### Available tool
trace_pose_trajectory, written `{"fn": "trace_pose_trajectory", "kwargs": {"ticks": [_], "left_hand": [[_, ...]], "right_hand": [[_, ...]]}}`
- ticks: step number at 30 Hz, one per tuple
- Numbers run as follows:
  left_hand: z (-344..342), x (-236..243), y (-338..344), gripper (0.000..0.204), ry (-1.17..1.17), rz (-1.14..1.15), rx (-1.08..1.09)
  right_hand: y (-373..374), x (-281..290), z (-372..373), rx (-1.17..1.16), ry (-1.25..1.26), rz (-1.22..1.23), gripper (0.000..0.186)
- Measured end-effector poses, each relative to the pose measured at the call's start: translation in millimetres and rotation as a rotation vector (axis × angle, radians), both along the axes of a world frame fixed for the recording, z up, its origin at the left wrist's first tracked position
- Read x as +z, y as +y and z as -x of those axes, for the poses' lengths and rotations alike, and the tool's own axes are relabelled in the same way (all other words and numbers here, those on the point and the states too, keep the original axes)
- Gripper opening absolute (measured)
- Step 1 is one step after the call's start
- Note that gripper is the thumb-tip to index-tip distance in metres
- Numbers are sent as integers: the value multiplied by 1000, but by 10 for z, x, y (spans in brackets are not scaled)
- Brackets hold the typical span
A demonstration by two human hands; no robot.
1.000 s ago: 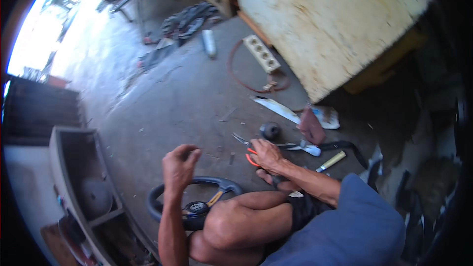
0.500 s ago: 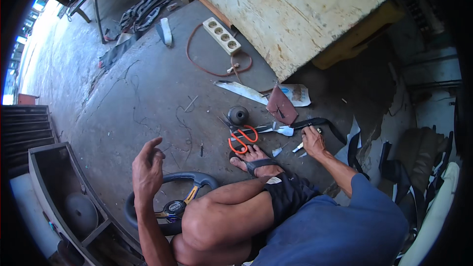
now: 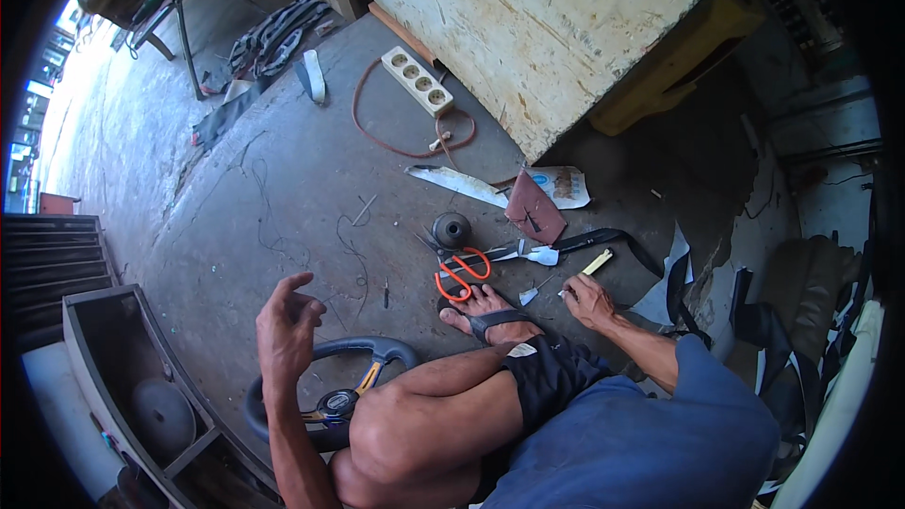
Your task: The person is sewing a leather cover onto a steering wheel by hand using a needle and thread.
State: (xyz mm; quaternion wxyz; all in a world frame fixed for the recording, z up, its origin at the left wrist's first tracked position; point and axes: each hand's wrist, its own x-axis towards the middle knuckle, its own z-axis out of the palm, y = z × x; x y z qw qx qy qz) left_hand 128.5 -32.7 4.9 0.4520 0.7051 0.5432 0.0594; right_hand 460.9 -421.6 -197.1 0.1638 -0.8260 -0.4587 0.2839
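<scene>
Scissors with orange handles (image 3: pixel 468 276) had been let go from the right hand (image 3: pixel 589 302) within the last 1 s and were left on the floor, just far of the sandalled foot (image 3: pixel 495 318). The right hand had been shifted to a cream-handled tool (image 3: pixel 598 262) farther right, whose handle was seen projecting beyond the fingers. These were curled in, but whether the tool was pinched or merely touched could not be told. By judgement, the scissors were thereby set aside and attention was turned to that tool. The left hand (image 3: pixel 286 330) was held raised at the left, fingers loosely bent and apart, with nothing seen in it.

Below it, a steering wheel (image 3: pixel 337 402) was partly hidden by the forearm and knee. The scissors were crowded by the foot and by a round black object (image 3: pixel 452 229), so a clean pick-up could be hindered. Farther off were scattered a reddish-brown scrap (image 3: pixel 535 209), a black strap (image 3: pixel 613 236) and a 4-socket power strip (image 3: pixel 417 81) with its cord loosely looped.
</scene>
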Motion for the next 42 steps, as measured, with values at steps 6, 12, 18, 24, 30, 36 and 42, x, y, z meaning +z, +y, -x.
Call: {"fn": "trace_pose_trajectory", "kwargs": {"ticks": [6,12,18,24,30,36,42], "left_hand": [[-76,-41,108,37,-15,-103,-23],[-194,-9,134,33,45,-171,-164],[-176,-80,132,38,61,-141,-249],[-44,-90,42,49,3,-21,-164],[-135,-96,-87,45,-79,-76,-226],[26,-29,-57,44,-213,30,-171],[-268,-175,26,30,-216,188,-236]], "right_hand": [[1430,1320,154,-84,516,-397,21],[2314,3551,615,1148,1390,-1429,40],[2141,3648,709,1039,949,-1432,26],[2999,1722,1070,557,29,-888,55],[2983,1390,1421,527,428,-741,31],[3037,1476,1446,568,407,-845,20],[2987,1272,1232,462,297,-760,12]]}}
